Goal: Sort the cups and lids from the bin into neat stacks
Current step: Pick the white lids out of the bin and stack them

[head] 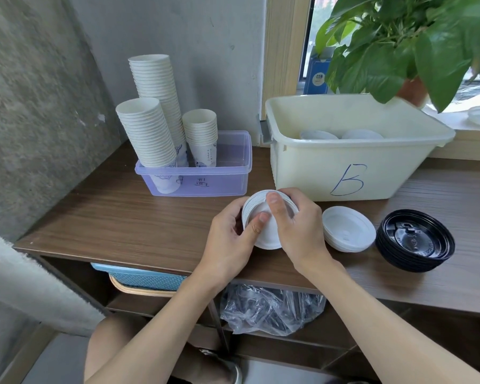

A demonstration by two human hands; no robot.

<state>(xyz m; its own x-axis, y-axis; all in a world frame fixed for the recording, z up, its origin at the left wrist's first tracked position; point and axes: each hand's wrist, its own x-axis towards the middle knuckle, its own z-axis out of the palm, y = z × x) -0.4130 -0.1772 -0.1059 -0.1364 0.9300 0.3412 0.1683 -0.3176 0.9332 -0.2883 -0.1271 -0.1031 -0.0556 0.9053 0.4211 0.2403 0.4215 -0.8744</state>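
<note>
White lids, nested into one stack (266,240), are held in both hands just above the wooden counter (122,217), in front of the cream bin (316,173) that carries a written letter B. The stack is tilted, so its flat face looks up toward the camera and its ribbed edge shows along the top.

The left hand (232,239) grips the stack from the left side. Its thumb lies across the face of the top lid and its fingers are curled around the left rim, behind the stack. The right hand (298,227) grips from the right. Its thumb presses on the upper part of the face, near the left thumb tip, and its fingers are curled over the top and right rim. The stack therefore sits between the two thumbs in front and the curled fingers behind.

Just right of the right hand, a second white stack (347,229) rests on the counter, and further right a stack of black lids (416,241). A few loose white lids (319,134) lie inside the bin. On the left, three stacks of paper cups (147,134) stand in a clear purple box (205,184).
</note>
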